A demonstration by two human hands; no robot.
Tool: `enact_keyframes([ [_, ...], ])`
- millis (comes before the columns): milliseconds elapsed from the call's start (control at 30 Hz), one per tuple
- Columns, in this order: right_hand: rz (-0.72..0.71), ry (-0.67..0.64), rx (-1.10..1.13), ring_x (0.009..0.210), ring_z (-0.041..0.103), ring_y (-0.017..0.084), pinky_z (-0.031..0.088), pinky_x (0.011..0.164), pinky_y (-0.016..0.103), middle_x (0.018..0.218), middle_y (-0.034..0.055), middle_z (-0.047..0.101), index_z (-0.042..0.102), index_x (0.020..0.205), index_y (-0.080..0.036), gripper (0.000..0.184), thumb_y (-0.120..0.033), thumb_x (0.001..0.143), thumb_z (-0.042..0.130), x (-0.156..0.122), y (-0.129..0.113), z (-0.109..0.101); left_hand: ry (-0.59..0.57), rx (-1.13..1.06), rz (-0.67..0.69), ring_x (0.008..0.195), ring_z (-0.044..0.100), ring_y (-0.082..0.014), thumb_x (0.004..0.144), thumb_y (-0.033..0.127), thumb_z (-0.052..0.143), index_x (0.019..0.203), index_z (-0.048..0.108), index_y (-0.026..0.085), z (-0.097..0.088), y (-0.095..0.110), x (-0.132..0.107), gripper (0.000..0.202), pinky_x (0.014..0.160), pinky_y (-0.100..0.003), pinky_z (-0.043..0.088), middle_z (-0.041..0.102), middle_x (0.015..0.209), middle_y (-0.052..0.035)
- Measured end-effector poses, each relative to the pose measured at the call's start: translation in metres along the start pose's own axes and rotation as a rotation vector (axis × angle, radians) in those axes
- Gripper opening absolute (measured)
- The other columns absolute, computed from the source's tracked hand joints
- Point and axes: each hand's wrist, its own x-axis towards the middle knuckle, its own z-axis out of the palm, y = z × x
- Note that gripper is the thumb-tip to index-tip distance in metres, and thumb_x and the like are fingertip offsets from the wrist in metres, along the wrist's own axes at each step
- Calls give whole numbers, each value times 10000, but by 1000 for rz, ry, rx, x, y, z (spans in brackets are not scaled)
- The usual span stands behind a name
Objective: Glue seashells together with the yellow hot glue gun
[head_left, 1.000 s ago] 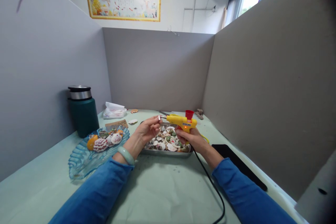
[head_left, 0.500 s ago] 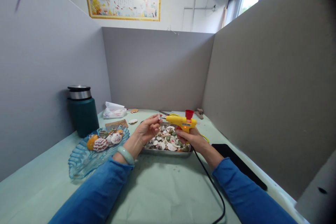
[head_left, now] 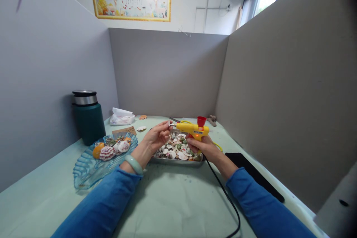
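Observation:
My right hand (head_left: 203,144) is wrapped round the handle of a yellow hot glue gun (head_left: 191,129), its small orange light lit and a black cord running down from the grip. The gun's metal nozzle points left. At its tip, my left hand (head_left: 157,135) pinches a small whitish piece (head_left: 169,123), which looks like a shell, though the fingers partly cover it. Nozzle and piece meet or nearly meet; I cannot tell which. Below both hands lies a metal tray (head_left: 178,162) full of mixed shells (head_left: 182,155).
To the left, a blue glass dish (head_left: 89,173) bears several shells, beside a dark green bottle (head_left: 88,124). Behind are a tissue pack (head_left: 122,118), a loose shell (head_left: 141,129) and a red cup (head_left: 201,121). A flat black object (head_left: 253,176) lies right. Grey partitions enclose the table.

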Motion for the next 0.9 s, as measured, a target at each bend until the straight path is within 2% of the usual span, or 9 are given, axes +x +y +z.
enact_keyframes([
  [367,-41,22,9,451,335,63,262,451,222,527,-58,418,552,827,-168,214,-371,790,610,-1,-3,0,59,57,8,369,404,-11,741,33,586,779,588,102,4,-1,-2,79,373,-124,378,588,606,-15],
  [667,22,23,-37,430,357,59,275,442,225,540,-51,452,550,817,-156,259,-392,763,642,0,0,0,-43,131,19,384,441,-29,684,104,681,783,569,129,1,-3,-2,151,373,-146,369,587,620,4],
  [767,11,25,-50,437,354,60,270,444,223,532,-53,443,551,823,-155,257,-393,772,634,0,-1,0,-117,187,12,391,449,-33,685,146,699,785,568,132,0,-4,-3,166,376,-150,362,580,620,10],
  [900,-16,34,-64,453,356,65,282,454,225,530,-49,441,553,794,-156,245,-390,786,624,1,-1,-1,-149,234,15,402,448,-28,704,180,698,783,569,128,1,-6,-4,160,388,-154,361,593,651,-2],
])
